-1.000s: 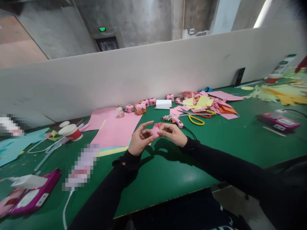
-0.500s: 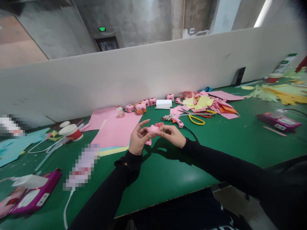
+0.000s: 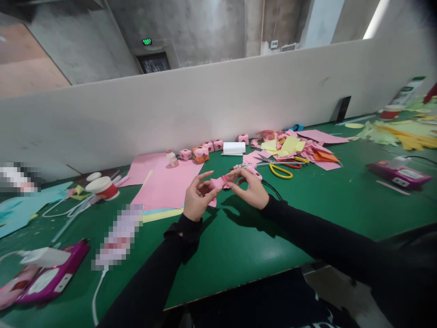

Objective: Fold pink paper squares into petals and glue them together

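Near the middle of the green table, my left hand (image 3: 198, 197) holds a small folded pink paper piece (image 3: 215, 183) between thumb and fingers. From the right, my right hand (image 3: 251, 187) pinches the same piece at its end, where a reddish, pleated-looking part (image 3: 225, 179) shows. My fingers partly hide both. Under my left fingers lies another bit of pink paper (image 3: 213, 202). Just behind my right hand rests a pink glue gun (image 3: 253, 170) with a black cord. Scissors with yellow handles (image 3: 280, 172) and a red-handled tool (image 3: 290, 165) lie right of it.
Folded pink paper cubes (image 3: 217, 145) line the back by a white partition (image 3: 205, 105). Paper scraps (image 3: 287, 145) are heaped behind the scissors. Pink sheets (image 3: 164, 182), a paper cup (image 3: 102, 187) and a purple power strip (image 3: 54, 278) sit to the left; another power strip (image 3: 399, 175) is right.
My right hand has shifted slightly right and its fingers have arched. The pink piece has turned, with its reddish part now between my two hands' fingertips.
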